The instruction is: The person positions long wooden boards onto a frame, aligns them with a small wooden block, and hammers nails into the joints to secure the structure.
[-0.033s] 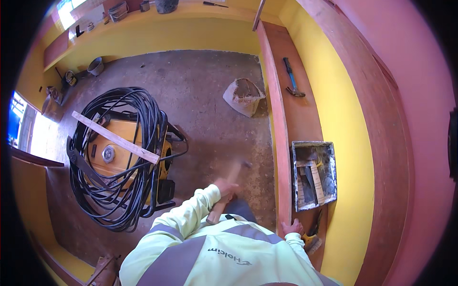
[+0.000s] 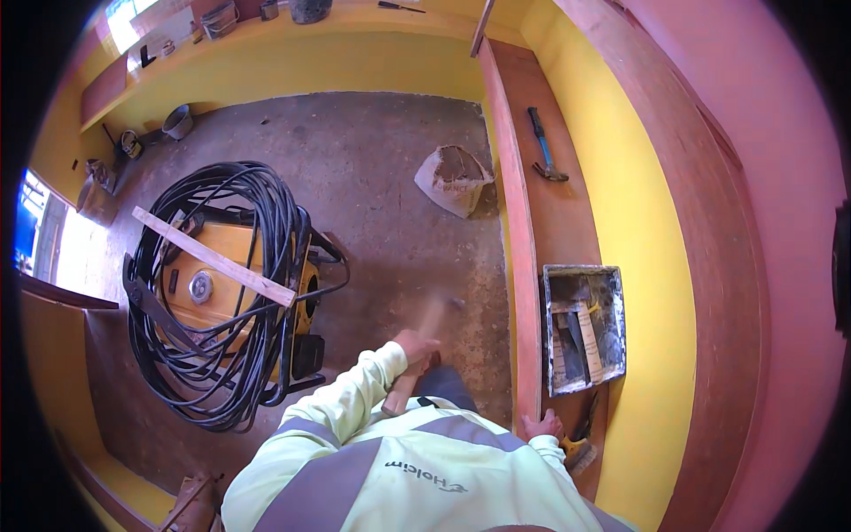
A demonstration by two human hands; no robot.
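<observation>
My left hand (image 2: pixel 417 346) is closed around a wooden piece (image 2: pixel 402 395), held slanting in front of my waist. Its far end is smeared by motion, with a small dark spot at the tip, so its exact kind does not show. On the front edge of the reddish-brown ledge (image 2: pixel 567 222) rests my right hand (image 2: pixel 542 426), fingers apart and holding nothing. Just beside that hand lies a brush with a yellow part (image 2: pixel 581 455), partly covered by my sleeve. Farther along the ledge sits a stained rectangular tray (image 2: pixel 547 355) with tools and brown strips inside.
A blue-handled claw hammer (image 2: pixel 543 146) lies on the ledge. To the left stands a yellow machine (image 2: pixel 226 239), with coiled black cable (image 2: pixel 275 199) and a wooden strip (image 2: pixel 213 254) over it. An open sack (image 2: pixel 454 191) and a bucket (image 2: pixel 178 122) are on the floor.
</observation>
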